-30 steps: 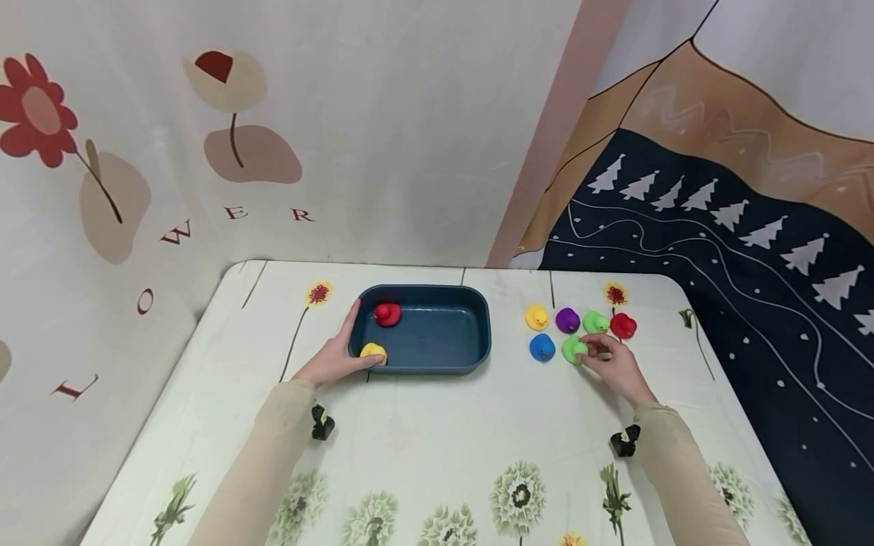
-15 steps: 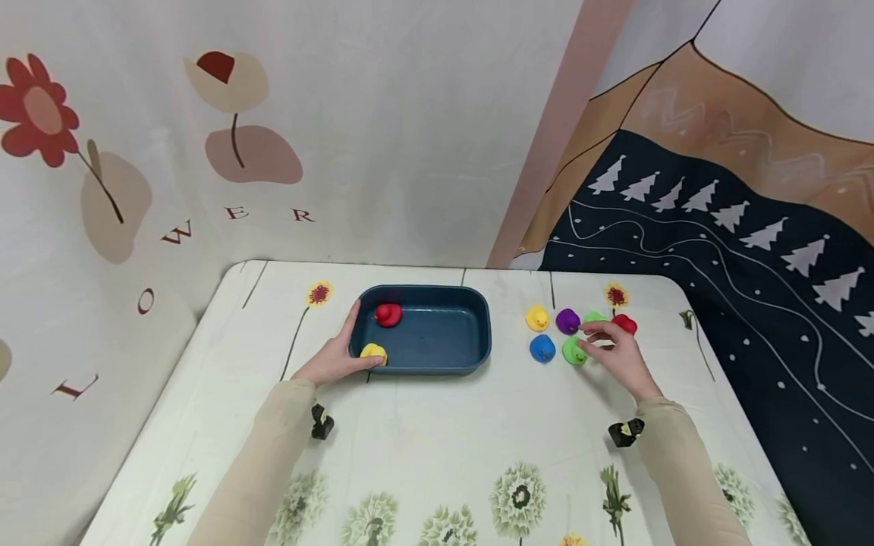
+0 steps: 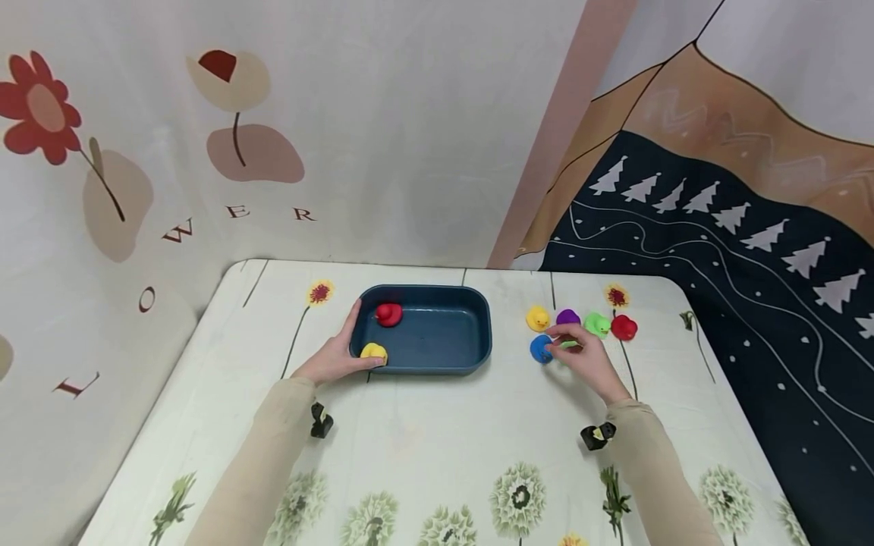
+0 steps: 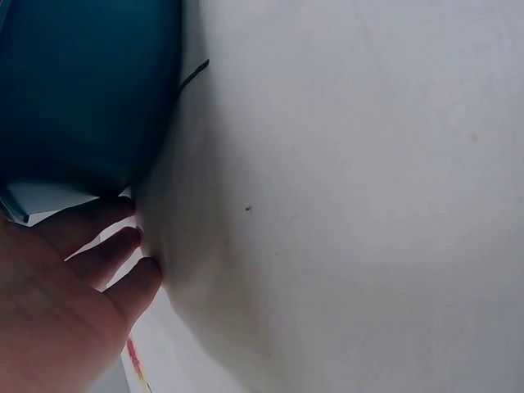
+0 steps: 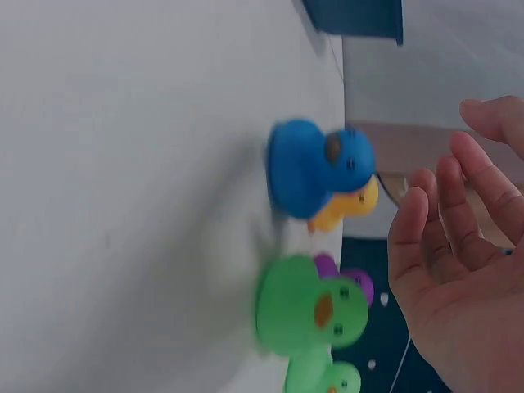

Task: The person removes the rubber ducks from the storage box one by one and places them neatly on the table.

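Observation:
A dark blue tray (image 3: 440, 334) holds a red rubber duck (image 3: 388, 315) and a yellow rubber duck (image 3: 372, 352). My left hand (image 3: 334, 356) grips its left end, thumb over the front rim beside the yellow duck, other fingers along the side. My right hand (image 3: 589, 362) hovers by a blue rubber duck (image 5: 315, 168), with nothing held; the right wrist view shows a gap between fingers and duck. Beneath that hand a green rubber duck (image 5: 307, 307) sits on the table, mostly hidden in the head view.
Behind the blue duck runs a row of ducks: yellow (image 3: 537, 318), purple (image 3: 567, 316), green (image 3: 597, 324) and red (image 3: 624, 327). They stand on a flower-print tablecloth (image 3: 423, 432), right of the tray. Printed curtains (image 3: 410, 152) hang beyond the table's back edge.
My right hand has let go of the near green duck, lifted a little, and shifted left to the blue duck. My left hand and the tray stay put.

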Motion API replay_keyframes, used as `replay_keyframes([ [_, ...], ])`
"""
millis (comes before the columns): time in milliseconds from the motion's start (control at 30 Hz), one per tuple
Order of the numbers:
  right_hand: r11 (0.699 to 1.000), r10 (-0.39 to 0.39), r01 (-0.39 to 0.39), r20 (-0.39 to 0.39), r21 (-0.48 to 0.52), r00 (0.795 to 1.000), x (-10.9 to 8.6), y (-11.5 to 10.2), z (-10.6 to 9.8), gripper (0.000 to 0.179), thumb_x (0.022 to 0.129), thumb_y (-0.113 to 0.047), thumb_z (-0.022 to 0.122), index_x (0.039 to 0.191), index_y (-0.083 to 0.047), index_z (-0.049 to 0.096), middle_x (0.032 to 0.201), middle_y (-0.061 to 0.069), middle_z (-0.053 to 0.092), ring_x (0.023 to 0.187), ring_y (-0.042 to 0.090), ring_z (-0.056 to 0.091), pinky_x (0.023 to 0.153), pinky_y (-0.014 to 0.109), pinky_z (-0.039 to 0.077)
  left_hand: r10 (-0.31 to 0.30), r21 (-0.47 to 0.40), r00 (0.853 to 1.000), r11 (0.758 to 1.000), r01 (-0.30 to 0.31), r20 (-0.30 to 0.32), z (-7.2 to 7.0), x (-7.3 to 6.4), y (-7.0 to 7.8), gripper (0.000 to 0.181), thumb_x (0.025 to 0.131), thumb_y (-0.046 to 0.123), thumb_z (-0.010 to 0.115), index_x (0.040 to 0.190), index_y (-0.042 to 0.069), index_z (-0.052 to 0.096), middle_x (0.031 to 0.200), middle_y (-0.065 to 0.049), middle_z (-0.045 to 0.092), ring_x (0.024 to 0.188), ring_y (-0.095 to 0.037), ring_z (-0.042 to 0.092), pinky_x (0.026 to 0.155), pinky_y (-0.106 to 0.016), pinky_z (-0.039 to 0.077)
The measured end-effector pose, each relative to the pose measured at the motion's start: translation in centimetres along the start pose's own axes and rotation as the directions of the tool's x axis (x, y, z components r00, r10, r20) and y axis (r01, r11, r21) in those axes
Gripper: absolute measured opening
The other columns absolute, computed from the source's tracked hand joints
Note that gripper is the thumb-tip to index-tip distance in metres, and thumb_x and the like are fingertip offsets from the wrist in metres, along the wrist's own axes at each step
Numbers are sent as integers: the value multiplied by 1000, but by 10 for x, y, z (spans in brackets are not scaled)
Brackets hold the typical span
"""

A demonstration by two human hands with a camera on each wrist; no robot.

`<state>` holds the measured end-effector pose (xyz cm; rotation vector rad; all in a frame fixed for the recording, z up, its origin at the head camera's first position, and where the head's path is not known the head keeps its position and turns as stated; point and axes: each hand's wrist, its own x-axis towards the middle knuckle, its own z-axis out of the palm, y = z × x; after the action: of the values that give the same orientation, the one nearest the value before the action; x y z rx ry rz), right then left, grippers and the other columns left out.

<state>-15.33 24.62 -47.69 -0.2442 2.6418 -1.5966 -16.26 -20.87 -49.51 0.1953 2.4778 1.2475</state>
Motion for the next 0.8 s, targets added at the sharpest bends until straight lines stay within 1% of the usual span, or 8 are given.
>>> replay_keyframes([
  [100, 1000, -15, 15, 9, 27, 1000, 1, -8, 9, 27, 89, -1, 68, 114, 7, 63, 109, 25, 60, 95, 26, 56, 76, 18, 47, -7, 2, 1000, 1000, 7, 3, 0, 0, 0, 117, 81, 43, 77, 152, 34, -16, 157, -23, 13, 136, -47, 26, 104, -62, 29],
  [200, 998, -35, 34, 30, 47, 999, -1, -25, 17, 25, 88, 4, 66, 111, 11, 62, 106, 29, 59, 93, 28, 55, 75, 22, 48, -8, 1, 1000, 1000, 8, 5, -1, 0, 1, 117, 81, 42, 77, 153, 33, -16, 157, -24, 12, 136, -48, 26, 104, -63, 29],
  [333, 998, -53, 50, 86, 35, 995, -3, -47, 26, 23, 88, 5, 65, 110, 12, 62, 101, 25, 61, 88, 26, 57, 74, 25, 49, -7, -3, 1000, 1000, 7, 10, -2, 0, 2, 117, 82, 41, 77, 153, 33, -16, 157, -24, 13, 136, -48, 26, 104, -63, 29],
  [433, 996, -68, 60, 130, 63, 989, -1, -51, 33, 23, 88, 5, 65, 110, 11, 62, 103, 25, 62, 89, 27, 59, 75, 26, 50, -7, -3, 1000, 1000, 7, 14, -2, 0, 2, 117, 81, 42, 77, 153, 32, -15, 157, -24, 13, 136, -47, 26, 104, -63, 29],
  [567, 982, -117, 86, 180, 170, 977, 9, -37, 44, 23, 89, 4, 65, 111, 11, 62, 110, 31, 60, 93, 23, 61, 78, 25, 51, -5, -1, 1000, 1000, 5, 18, -3, 0, 3, 117, 82, 43, 76, 153, 31, -16, 157, -24, 12, 136, -48, 26, 104, -63, 29],
  [633, 973, -127, 82, 203, 217, 971, 12, -34, 49, 24, 89, 4, 65, 111, 11, 62, 112, 33, 58, 94, 21, 61, 79, 24, 52, -7, -2, 1000, 1000, 7, 17, -3, 0, 2, 117, 82, 42, 76, 153, 31, -16, 157, -24, 12, 136, -47, 25, 104, -63, 29],
  [700, 969, -127, 74, 219, 236, 967, 14, -39, 52, 24, 90, 4, 64, 112, 13, 61, 112, 34, 57, 95, 19, 61, 79, 23, 52, -6, 2, 1000, 1000, 6, 17, -3, 0, 3, 117, 82, 43, 76, 153, 31, -16, 157, -25, 12, 136, -48, 25, 104, -63, 29],
  [800, 968, -114, 54, 238, 244, 965, 13, -57, 55, 25, 89, 6, 63, 112, 14, 60, 113, 35, 57, 98, 26, 60, 80, 24, 52, -12, 4, 1000, 1000, 12, 15, -3, -1, 3, 118, 81, 43, 76, 153, 31, -16, 156, -25, 13, 136, -48, 25, 104, -63, 29],
])
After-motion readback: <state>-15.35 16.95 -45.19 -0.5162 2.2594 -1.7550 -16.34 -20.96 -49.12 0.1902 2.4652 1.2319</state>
